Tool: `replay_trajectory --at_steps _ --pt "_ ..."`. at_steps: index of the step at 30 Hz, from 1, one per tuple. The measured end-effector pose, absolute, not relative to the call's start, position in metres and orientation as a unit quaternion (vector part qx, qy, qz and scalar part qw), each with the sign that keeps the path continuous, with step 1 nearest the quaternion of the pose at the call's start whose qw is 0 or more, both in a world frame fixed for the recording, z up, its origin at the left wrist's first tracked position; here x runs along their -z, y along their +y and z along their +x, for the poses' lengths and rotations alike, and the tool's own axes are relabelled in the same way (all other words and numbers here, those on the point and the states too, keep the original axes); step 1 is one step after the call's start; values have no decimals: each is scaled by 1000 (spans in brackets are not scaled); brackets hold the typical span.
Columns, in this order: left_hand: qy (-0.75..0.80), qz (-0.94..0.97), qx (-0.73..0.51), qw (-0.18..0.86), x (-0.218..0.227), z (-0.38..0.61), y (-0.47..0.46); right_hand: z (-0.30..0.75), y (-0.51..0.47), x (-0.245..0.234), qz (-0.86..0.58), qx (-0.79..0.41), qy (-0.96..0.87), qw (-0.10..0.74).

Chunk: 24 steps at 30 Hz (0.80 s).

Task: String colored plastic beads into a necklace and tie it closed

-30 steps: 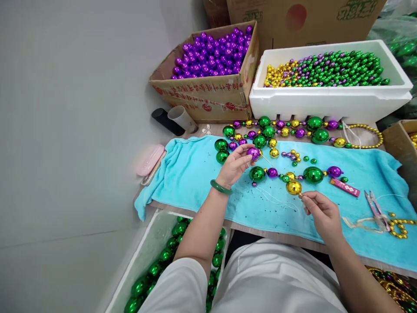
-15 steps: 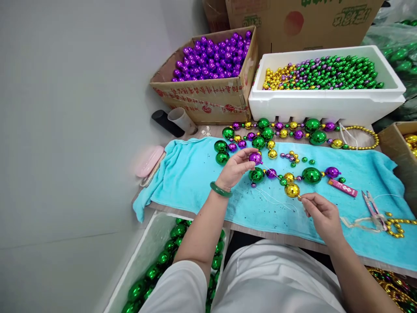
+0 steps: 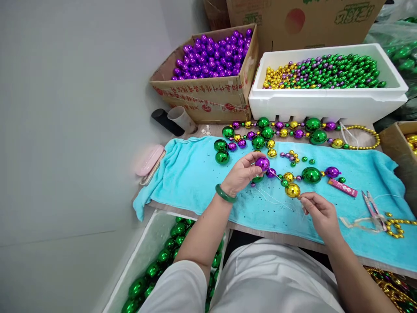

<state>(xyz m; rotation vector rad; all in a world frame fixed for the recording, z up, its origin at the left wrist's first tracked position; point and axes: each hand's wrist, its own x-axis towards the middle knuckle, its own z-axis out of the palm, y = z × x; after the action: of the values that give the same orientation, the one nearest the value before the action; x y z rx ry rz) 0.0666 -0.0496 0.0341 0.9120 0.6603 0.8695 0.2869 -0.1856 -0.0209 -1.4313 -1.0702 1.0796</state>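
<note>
My left hand (image 3: 243, 174), with a green bangle on the wrist, pinches a large purple bead (image 3: 262, 163) over the turquoise towel (image 3: 192, 174). My right hand (image 3: 317, 213) is closed in a pinch on a thin needle and thread just behind a large gold bead (image 3: 292, 190). A partly strung run of beads lies between the hands: a small purple bead (image 3: 271, 173), a gold bead (image 3: 288, 177), a big green bead (image 3: 311, 174) and another purple bead (image 3: 332, 172).
A cardboard box of purple beads (image 3: 211, 56) and a white foam box of mixed beads (image 3: 325, 69) stand at the back. Finished strands (image 3: 293, 130) lie before them. Snips (image 3: 373, 208), a pink tube (image 3: 343, 187), a pink case (image 3: 150, 160) and a foam bin of green beads (image 3: 153, 269) lie around.
My left hand has carried the purple bead right and down, toward the strung beads. My right hand has shifted slightly, still pinching behind the gold bead.
</note>
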Motion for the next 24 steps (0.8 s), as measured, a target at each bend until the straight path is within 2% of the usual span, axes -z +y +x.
replay_trajectory --at_steps 5,12,17,21,24 --pt "270 411 -394 777 -33 70 -52 288 -184 23 -571 -483 -420 514" --pt "294 502 -416 699 -40 76 -57 291 -184 31 -592 -446 -430 516" --pt "305 508 -362 719 -46 76 -58 296 -183 40 -590 -439 -460 498" --pt "329 515 -373 698 -47 79 -57 298 -184 40 -607 -432 -441 501" --pt "315 503 -359 720 -45 81 -57 299 -182 37 -585 -471 -422 508"
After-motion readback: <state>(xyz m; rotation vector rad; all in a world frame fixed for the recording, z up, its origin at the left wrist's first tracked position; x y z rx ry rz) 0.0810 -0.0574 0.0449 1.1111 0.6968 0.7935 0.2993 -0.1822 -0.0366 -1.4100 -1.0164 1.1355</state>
